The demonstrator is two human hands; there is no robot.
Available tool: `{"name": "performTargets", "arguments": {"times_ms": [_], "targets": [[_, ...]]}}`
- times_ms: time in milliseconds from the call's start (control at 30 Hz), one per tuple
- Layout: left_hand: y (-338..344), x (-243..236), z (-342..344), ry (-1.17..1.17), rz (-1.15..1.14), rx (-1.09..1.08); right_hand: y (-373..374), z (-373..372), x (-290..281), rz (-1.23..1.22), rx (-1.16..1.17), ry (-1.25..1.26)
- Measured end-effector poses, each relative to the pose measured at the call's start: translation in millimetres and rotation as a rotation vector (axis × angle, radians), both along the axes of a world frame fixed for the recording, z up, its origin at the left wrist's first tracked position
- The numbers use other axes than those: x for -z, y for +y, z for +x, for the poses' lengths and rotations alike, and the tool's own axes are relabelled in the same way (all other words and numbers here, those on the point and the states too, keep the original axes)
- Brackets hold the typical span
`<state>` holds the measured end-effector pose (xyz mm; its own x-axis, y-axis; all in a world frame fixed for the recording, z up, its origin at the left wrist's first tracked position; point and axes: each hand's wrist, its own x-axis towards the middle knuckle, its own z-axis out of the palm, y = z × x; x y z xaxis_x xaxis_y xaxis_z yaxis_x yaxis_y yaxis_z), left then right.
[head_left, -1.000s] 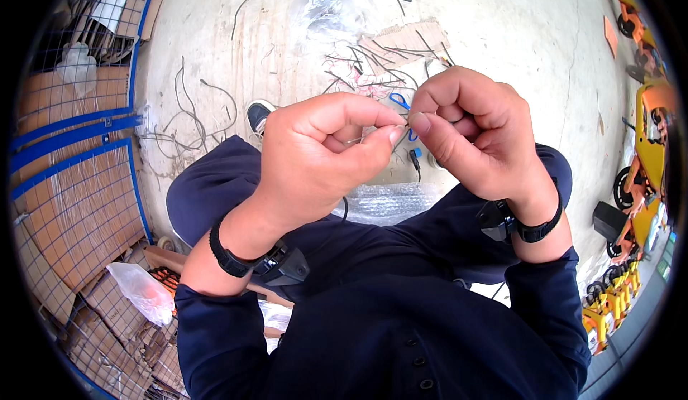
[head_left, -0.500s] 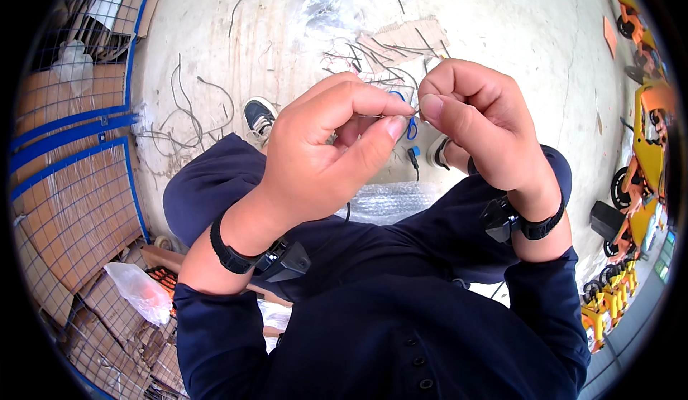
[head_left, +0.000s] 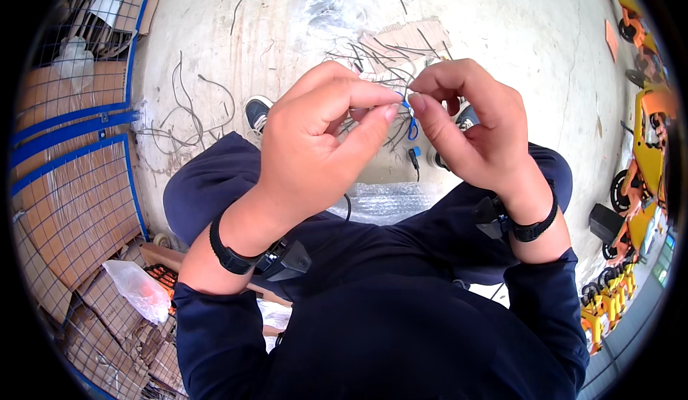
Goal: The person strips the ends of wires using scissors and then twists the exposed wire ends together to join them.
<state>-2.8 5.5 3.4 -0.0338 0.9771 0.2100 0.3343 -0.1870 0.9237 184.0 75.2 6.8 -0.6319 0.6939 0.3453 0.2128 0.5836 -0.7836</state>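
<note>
My left hand [head_left: 312,135] and my right hand [head_left: 480,124] are raised in front of me, fingertips nearly meeting. Between thumb and forefinger, each pinches what looks like a thin dark cable [head_left: 407,80]; most of it is hidden by the fingers. Just below the fingertips, on the floor, lies a blue-handled tool [head_left: 413,129], likely scissors, partly covered by my hands. A black plug with a blue end [head_left: 414,155] lies nearer to me, its cable running towards me.
Cut cable pieces [head_left: 387,52] lie around a cardboard scrap [head_left: 408,38]. Clear plastic [head_left: 333,2] is beyond, bubble wrap [head_left: 387,201] between my legs. Loose cables [head_left: 190,113] lie at left, beside a blue mesh cage [head_left: 79,124]. Yellow-orange wheeled machines [head_left: 645,149] line the right.
Both hands have shifted slightly left, and the right fingertips have moved up a little. The right fingers look slightly less curled. The pinch of both hands persists.
</note>
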Motion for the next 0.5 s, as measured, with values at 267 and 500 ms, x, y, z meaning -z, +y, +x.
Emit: {"name": "performTargets", "arguments": {"times_ms": [267, 500], "targets": [[0.8, -1.3, -3.4, 0.089, 0.035, 0.008, 2.2, 0.7, -3.1, -0.286, 0.024, -0.033], [0.8, -3.1, -6.2, 0.143, 0.051, -0.023, 3.3, 1.9, -2.5, -0.237, 0.025, -0.072]]}}
